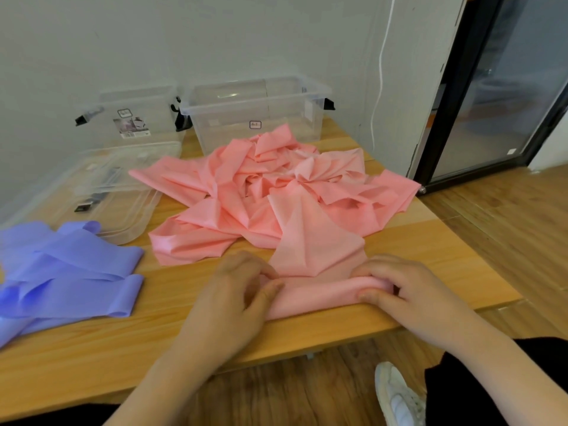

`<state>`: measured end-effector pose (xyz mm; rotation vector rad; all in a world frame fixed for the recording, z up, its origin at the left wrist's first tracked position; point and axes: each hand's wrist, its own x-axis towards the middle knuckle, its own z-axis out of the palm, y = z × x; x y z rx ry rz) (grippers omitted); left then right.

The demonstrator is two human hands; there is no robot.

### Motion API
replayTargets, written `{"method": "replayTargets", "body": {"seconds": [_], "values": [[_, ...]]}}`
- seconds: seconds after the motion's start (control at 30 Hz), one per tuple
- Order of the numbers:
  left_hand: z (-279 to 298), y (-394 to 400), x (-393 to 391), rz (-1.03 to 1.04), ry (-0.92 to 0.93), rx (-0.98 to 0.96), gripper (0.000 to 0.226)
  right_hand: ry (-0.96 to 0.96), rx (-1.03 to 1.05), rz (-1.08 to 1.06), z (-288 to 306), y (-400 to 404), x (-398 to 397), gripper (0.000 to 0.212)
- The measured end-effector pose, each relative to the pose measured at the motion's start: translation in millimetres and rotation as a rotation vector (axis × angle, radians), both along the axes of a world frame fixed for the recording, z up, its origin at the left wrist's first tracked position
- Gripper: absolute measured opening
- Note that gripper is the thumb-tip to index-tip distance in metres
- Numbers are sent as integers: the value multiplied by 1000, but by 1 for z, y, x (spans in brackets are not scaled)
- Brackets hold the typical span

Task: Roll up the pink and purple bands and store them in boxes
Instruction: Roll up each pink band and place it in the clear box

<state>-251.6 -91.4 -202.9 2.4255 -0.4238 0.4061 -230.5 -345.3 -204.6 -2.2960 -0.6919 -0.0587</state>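
A long pink band (276,195) lies crumpled in a heap in the middle of the wooden table (184,342). Its near end is turned into a short roll (322,292) at the table's front edge. My left hand (236,296) pinches the roll's left end, and my right hand (399,287) grips its right end with fingers curled over it. A purple band (67,272) lies loosely folded at the left of the table, apart from both hands. Two clear plastic boxes (255,115) (135,118) stand open at the back by the wall.
Two clear lids (101,192) lie stacked flat in front of the left box. A white cable (381,72) hangs down the wall on the right. A black-framed glass door (491,87) stands at the far right. My white shoe (396,395) shows below the table edge.
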Motion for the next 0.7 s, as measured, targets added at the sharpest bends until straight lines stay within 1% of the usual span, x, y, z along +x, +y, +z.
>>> {"method": "replayTargets", "body": {"seconds": [0.07,0.13,0.17,0.23,0.3,0.37,0.47,0.53,0.6,0.63,0.7], "values": [[5,-1,7,162,36,-107,11,-34,-24,23,1,-2,1,13],[10,-2,19,284,166,-198,9,-55,-24,39,2,-1,2,18],[13,-4,26,301,245,-220,8,-52,-13,43,2,-2,3,20],[20,-9,38,278,360,-233,4,-42,2,39,2,-2,4,23],[24,-16,48,233,406,-229,9,-41,4,34,1,-2,4,25],[27,-21,54,212,425,-267,13,-45,1,38,1,-2,4,23],[28,-25,59,224,442,-380,14,-47,3,45,1,-3,3,17],[29,-26,60,207,497,-424,11,-52,8,48,0,-3,2,16],[31,-25,60,161,547,-525,9,-57,14,48,-1,-3,1,15],[32,-25,61,145,552,-584,10,-57,17,47,-1,-3,1,15],[31,-21,63,168,504,-681,16,-57,23,43,-1,-3,0,14]]}}
